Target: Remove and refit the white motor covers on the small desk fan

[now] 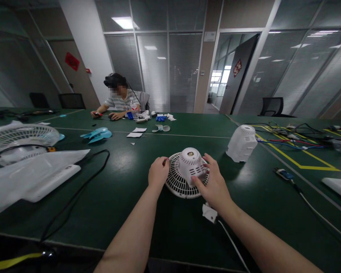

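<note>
A white fan grille [176, 182] lies on the green table in front of me, and a white motor housing [190, 161] with vent slots stands on its middle. At the grille's left rim my left hand [158, 173] is closed, with its fingers curled over the edge. My right hand [216, 187] grips the housing from the right, its thumb low on the near side and the fingers behind. Just below that hand is a small white block [209, 213], with a white cable [233, 242] nearby running toward the table's front edge.
Another white housing [242, 143] stands to the right. A caged fan [22, 140], a plastic bag [45, 167] and a black cable [82, 182] lie left. Blue fan blades [96, 134] are farther back. Across the table sits a person [122, 99]. Wires [290, 141] spread at the right.
</note>
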The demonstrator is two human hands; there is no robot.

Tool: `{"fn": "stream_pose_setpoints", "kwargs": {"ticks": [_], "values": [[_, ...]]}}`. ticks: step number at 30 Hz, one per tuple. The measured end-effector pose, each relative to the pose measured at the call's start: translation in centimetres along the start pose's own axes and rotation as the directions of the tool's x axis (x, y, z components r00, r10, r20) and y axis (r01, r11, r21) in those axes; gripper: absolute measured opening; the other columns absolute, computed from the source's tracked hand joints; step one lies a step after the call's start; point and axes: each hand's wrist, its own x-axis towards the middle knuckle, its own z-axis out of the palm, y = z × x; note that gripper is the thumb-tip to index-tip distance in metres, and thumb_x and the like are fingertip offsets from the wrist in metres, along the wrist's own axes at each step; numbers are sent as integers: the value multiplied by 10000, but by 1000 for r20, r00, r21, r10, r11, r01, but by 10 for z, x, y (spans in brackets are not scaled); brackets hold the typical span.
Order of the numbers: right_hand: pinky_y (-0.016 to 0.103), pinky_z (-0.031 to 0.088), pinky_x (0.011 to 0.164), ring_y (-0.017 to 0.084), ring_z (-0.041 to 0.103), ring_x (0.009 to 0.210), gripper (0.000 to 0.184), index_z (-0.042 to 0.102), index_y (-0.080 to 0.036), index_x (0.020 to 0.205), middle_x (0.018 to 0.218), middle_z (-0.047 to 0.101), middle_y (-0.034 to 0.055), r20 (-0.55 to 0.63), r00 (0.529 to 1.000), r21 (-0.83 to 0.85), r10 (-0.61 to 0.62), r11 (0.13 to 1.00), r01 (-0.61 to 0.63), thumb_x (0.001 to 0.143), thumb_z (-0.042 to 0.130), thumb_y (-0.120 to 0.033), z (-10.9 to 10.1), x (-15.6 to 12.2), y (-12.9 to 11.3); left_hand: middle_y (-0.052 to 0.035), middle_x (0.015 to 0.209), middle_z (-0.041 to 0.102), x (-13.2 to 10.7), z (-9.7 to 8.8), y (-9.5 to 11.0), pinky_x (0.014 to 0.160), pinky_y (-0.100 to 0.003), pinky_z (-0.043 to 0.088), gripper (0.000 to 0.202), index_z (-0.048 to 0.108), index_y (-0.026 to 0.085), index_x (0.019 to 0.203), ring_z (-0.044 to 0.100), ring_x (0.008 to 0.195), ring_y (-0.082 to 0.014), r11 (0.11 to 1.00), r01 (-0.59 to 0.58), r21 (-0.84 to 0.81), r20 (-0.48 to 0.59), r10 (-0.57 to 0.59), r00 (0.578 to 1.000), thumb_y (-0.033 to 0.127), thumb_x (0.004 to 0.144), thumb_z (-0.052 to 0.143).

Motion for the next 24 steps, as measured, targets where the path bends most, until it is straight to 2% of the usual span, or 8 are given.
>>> {"fn": "stream_pose_setpoints", "kwargs": {"ticks": [4,9,14,19,24], "values": [[518,495,927,344,545,1152,927,110,-291,1508,1497,264,119,67,996,-166,58,985,-46,768,637,-476,5,-1,-3,-34,953,696,0,0,-1,780,-288,469,245,690,245,947,627,851,-179,995,94,-41,-29,-95,995,338,908,466],[424,531,897,277,583,1105,959,-26,-351,1511,1412,353,80,168,973,-168,158,977,-130,783,597,-377,5,5,8,-26,975,709,7,5,-13,792,-275,471,243,678,248,1006,639,879,-175,971,194,-138,-70,-205,976,312,897,470],[406,504,942,257,576,1115,967,-35,-340,1513,1397,359,77,221,964,-162,149,980,-114,784,598,-381,-3,5,9,-46,987,713,8,6,-22,827,-290,481,252,670,231,1035,652,906,-185,959,254,-129,-26,-259,965,297,892,474],[405,431,1024,245,523,1191,955,-17,-303,1517,1392,369,86,176,977,-146,117,985,-92,788,598,-354,-31,-8,25,-52,1003,711,5,4,-20,829,-299,486,242,667,233,1035,655,923,-192,963,241,-123,-9,-244,970,294,889,484],[460,395,1046,296,475,1241,945,38,-239,1520,1399,385,139,6,987,-242,162,958,-156,788,609,-414,-84,-41,70,-52,1017,711,4,4,-20,790,-304,497,256,652,257,1077,663,917,-201,966,247,-80,59,-242,968,305,895,479]]}}
